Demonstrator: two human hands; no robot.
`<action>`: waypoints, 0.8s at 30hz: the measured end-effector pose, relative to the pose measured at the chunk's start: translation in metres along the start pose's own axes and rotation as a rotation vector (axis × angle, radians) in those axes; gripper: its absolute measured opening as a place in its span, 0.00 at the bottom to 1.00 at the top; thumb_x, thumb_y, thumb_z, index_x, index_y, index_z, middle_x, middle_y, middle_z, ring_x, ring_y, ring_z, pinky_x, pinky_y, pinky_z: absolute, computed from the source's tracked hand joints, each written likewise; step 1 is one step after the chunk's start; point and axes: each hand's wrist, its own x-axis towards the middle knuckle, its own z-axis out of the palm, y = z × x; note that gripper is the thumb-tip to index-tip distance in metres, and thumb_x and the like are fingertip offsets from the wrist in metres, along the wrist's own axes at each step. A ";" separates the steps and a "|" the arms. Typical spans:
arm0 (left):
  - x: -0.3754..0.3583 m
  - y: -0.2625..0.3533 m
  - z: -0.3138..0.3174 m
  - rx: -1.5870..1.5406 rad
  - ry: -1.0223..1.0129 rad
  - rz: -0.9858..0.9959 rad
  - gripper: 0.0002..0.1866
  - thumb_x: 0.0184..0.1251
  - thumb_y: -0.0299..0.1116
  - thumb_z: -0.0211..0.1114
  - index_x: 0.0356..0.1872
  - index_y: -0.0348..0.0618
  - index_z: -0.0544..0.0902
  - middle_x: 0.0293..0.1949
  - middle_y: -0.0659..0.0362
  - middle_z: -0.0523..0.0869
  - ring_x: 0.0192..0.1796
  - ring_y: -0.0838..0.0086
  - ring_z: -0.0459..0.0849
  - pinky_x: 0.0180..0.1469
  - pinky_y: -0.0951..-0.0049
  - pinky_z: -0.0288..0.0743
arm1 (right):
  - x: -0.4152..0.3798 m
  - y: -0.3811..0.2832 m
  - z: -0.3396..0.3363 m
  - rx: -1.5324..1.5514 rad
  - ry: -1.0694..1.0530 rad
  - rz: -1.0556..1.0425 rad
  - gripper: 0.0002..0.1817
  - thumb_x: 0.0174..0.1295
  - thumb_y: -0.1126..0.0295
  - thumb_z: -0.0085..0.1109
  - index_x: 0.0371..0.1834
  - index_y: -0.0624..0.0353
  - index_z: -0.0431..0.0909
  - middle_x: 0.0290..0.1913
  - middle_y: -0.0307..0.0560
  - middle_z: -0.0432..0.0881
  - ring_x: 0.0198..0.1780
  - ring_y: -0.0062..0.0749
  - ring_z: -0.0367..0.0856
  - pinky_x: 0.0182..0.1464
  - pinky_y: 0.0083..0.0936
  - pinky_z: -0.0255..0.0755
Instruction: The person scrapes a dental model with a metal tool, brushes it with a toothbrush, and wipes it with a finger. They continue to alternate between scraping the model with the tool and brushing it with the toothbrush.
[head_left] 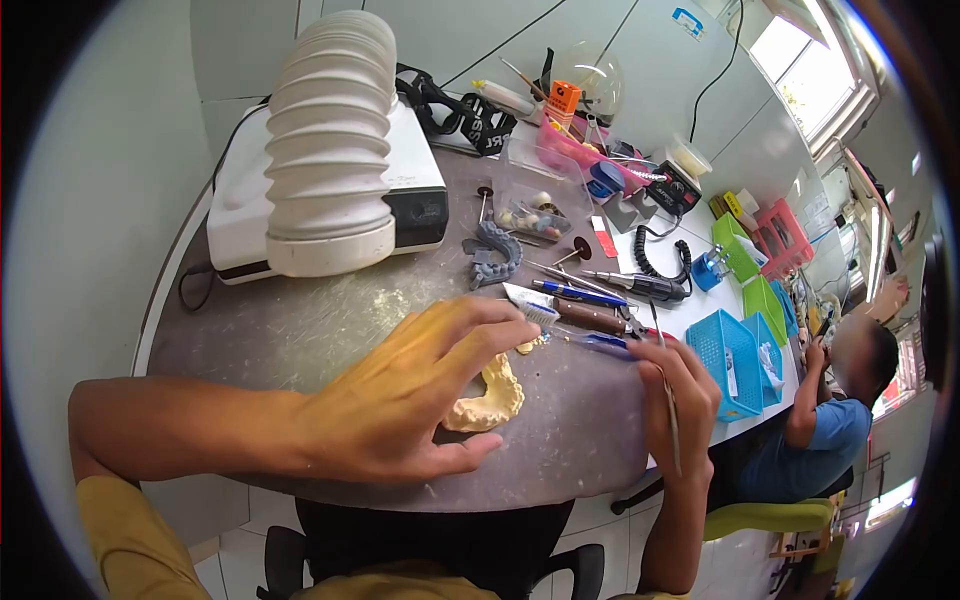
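Observation:
My left hand [410, 395] hovers close over the table with thumb and fingers spread, partly covering a cream plaster dental cast [503, 400]. The cast is arch-shaped, and its near left part lies hidden behind my fingers. A small cream piece [525, 348] lies just beyond it. At the table's right side my right hand [682, 400] is closed around a thin metal dental carver [671, 415], which slants down across the palm. Beyond my left fingertips lies a small brush with white bristles [532, 303]. Farther back rests a grey dental model [494, 256].
A white machine [240, 190] with a ribbed hose [330, 150] stands at the back left. Pens, pliers and a handpiece [650, 286] lie beyond my hands. Blue baskets [722, 365] stand on the right, near a seated person in a blue shirt [815, 450].

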 end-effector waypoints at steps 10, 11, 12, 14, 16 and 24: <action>-0.005 -0.006 0.004 0.120 -0.083 -0.023 0.40 0.59 0.29 0.69 0.76 0.38 0.67 0.70 0.42 0.73 0.75 0.46 0.70 0.77 0.45 0.63 | 0.004 0.010 0.016 -0.096 -0.116 0.061 0.06 0.68 0.75 0.67 0.44 0.64 0.82 0.38 0.51 0.80 0.37 0.48 0.81 0.42 0.39 0.74; -0.004 -0.009 0.003 0.099 -0.103 -0.009 0.38 0.59 0.31 0.70 0.73 0.38 0.70 0.67 0.43 0.75 0.72 0.47 0.72 0.76 0.46 0.64 | -0.001 0.003 0.010 -0.019 -0.071 0.109 0.06 0.70 0.75 0.65 0.43 0.66 0.81 0.38 0.52 0.79 0.36 0.47 0.79 0.41 0.38 0.73; -0.002 -0.010 0.002 0.076 -0.125 0.004 0.35 0.60 0.32 0.72 0.71 0.38 0.74 0.65 0.45 0.77 0.68 0.48 0.74 0.74 0.46 0.65 | -0.006 -0.003 0.003 0.056 -0.027 0.159 0.06 0.71 0.75 0.64 0.43 0.67 0.80 0.38 0.52 0.79 0.35 0.46 0.78 0.40 0.37 0.72; -0.001 -0.013 0.001 0.063 -0.099 0.012 0.33 0.59 0.35 0.74 0.67 0.38 0.76 0.63 0.46 0.78 0.66 0.49 0.75 0.72 0.48 0.66 | -0.017 -0.017 -0.010 0.056 0.000 0.093 0.06 0.73 0.74 0.62 0.42 0.68 0.79 0.37 0.51 0.78 0.34 0.39 0.77 0.39 0.32 0.70; 0.000 -0.012 -0.001 0.050 -0.078 0.022 0.32 0.59 0.37 0.76 0.64 0.38 0.79 0.61 0.48 0.79 0.63 0.50 0.75 0.70 0.49 0.67 | -0.029 -0.036 -0.025 0.354 -0.196 0.451 0.07 0.73 0.73 0.63 0.42 0.68 0.82 0.34 0.50 0.78 0.32 0.34 0.77 0.37 0.27 0.69; -0.002 -0.001 -0.007 0.197 -0.089 -0.147 0.35 0.53 0.51 0.83 0.58 0.41 0.81 0.55 0.51 0.79 0.62 0.55 0.75 0.63 0.55 0.67 | -0.038 -0.064 -0.016 0.206 -0.205 0.167 0.12 0.66 0.77 0.71 0.52 0.62 0.89 0.31 0.47 0.79 0.26 0.31 0.77 0.28 0.25 0.69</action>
